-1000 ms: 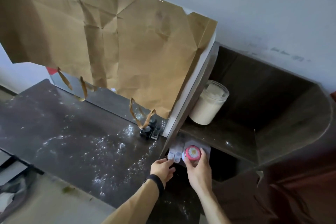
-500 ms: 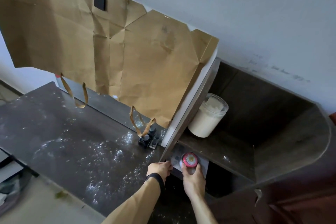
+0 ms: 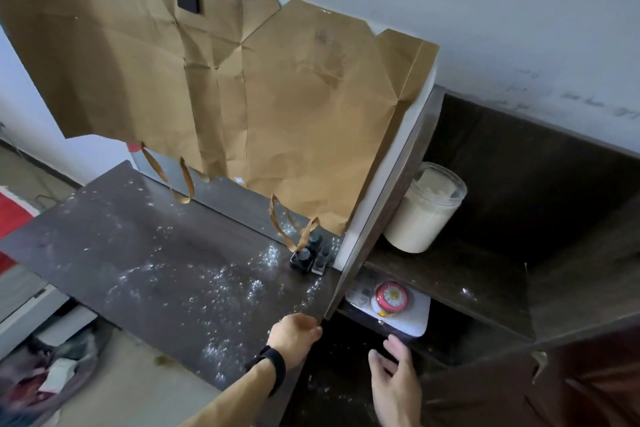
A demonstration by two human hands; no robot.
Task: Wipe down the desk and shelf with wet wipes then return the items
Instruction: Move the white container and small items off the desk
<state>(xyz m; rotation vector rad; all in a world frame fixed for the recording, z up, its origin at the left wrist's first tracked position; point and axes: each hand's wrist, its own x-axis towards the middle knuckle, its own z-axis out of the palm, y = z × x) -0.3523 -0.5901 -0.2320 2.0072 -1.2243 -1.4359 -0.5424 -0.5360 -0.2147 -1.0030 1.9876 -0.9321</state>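
A dark desk point(image 3: 149, 263) speckled with white powder runs across the left. To its right stands a dark shelf unit point(image 3: 478, 274). In its lower slot lies a white flat item point(image 3: 412, 321) with a small red round tin point(image 3: 391, 298) on top. My right hand point(image 3: 394, 374) hovers just below that item, fingers spread, touching nothing. My left hand point(image 3: 294, 336), with a black wristband, rests curled at the desk's front corner beside the shelf's side panel; nothing shows in it.
A large brown paper bag point(image 3: 242, 97) hangs over the desk's back, handles dangling. Small black bottles point(image 3: 308, 255) stand at the desk's back right corner. A clear jar of pale powder point(image 3: 424, 208) sits on the upper shelf. Clutter lies on the floor at lower left.
Both hands have let go of the white item with the red tin, now lying in the lower shelf slot, and drawn back toward me.
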